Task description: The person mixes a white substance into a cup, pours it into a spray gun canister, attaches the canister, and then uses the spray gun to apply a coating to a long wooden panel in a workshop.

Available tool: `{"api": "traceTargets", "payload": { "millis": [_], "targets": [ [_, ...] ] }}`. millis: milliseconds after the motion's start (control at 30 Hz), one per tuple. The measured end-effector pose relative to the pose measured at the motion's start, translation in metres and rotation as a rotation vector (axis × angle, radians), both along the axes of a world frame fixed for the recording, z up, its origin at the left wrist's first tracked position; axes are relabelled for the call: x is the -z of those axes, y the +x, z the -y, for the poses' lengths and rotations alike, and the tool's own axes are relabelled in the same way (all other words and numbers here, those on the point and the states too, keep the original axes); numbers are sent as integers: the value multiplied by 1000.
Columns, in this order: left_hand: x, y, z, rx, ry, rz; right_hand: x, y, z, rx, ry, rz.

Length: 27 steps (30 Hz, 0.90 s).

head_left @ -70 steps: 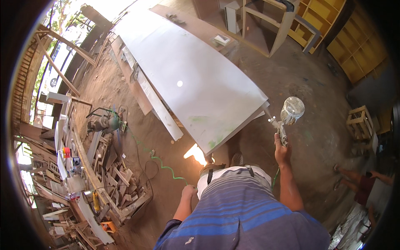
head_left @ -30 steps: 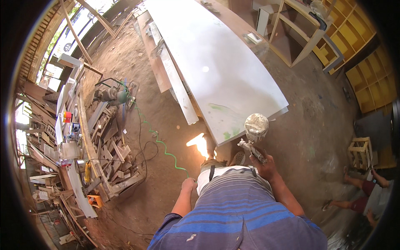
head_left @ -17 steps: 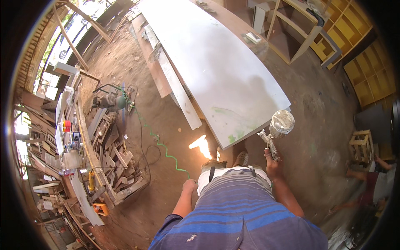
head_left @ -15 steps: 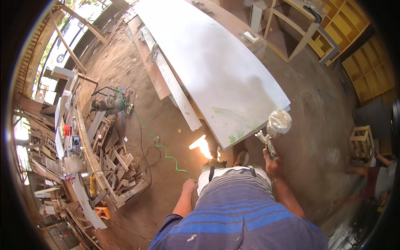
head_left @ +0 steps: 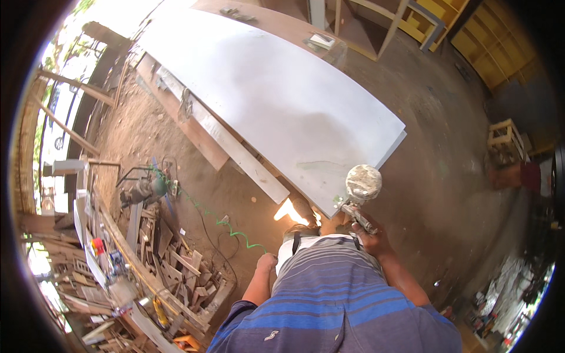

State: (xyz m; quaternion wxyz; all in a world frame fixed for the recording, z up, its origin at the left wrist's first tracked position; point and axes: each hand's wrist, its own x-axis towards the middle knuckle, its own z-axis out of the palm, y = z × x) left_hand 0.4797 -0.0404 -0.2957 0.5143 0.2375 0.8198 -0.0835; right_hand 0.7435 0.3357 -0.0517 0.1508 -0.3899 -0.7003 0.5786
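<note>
My right hand [head_left: 377, 238] is wrapped round a paint spray gun [head_left: 361, 219], whose round, paint-spattered cup [head_left: 364, 182] stands above it. The gun is over the near corner of a large white panel [head_left: 294, 112], and whether it touches cannot be told. Faint green smears mark the panel by that corner. At my left side, my left hand [head_left: 268, 262] is closed on a green coiled air hose [head_left: 237, 234]. From there the hose runs across the floor to a small compressor [head_left: 144, 189].
Boards [head_left: 235, 159] stick out under the panel's left edge. A heap of scrap wood [head_left: 182, 270] lies behind a timber rail at the left. A wooden crate [head_left: 505, 141] and yellow shelving [head_left: 494, 44] stand at the right. A dark cable [head_left: 213, 244] loops on the floor.
The view has turned, so the surroundings sit differently. My right hand has brought the spray gun leftward, nearer my body and over the panel's corner. My left hand keeps the hose at my side.
</note>
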Motion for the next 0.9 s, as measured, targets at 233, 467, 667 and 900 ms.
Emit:
{"api": "traceTargets", "payload": {
  "millis": [233, 467, 667, 900],
  "targets": [
    [17, -85, -6, 312, -97, 144, 11, 15, 55, 442, 80, 103],
    [20, -144, -52, 457, -208, 163, -1, 4, 106, 707, 109, 245],
    [92, -200, -42, 1043, 12, 157, 2, -43, 113, 601, 258, 129],
    [85, -247, -48, 1063, -159, 120, 21, -76, 144, 508, -17, -161]
  ]
}}
